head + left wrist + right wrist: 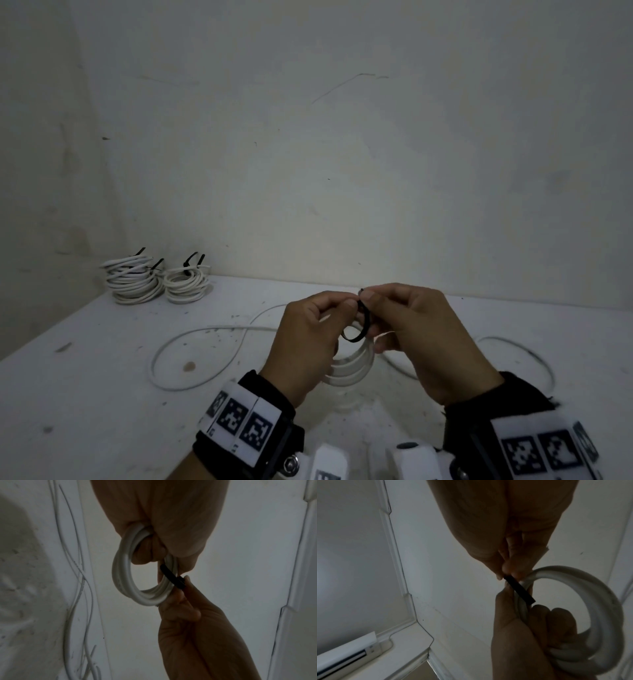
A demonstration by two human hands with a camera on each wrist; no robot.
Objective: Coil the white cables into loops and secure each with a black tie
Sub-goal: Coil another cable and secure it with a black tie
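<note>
I hold a small coil of white cable (352, 371) in the air above the table, in front of me. My left hand (346, 308) grips the coil (123, 566), its fingers curled through the loop. A black tie (363, 320) is wrapped round the coil's strands. My right hand (369, 297) pinches the upper end of the tie (519, 590) between thumb and forefinger. In the right wrist view the coil (594, 596) curves to the right, with my left hand (522, 628) below it. Whether the tie is fastened is hidden by my fingertips.
Two stacks of tied white coils (133, 281) (186, 284) stand at the back left by the wall. Loose white cable lies in loops on the white table (85, 394), one stretch on the left (191, 342) and one on the right (513, 346).
</note>
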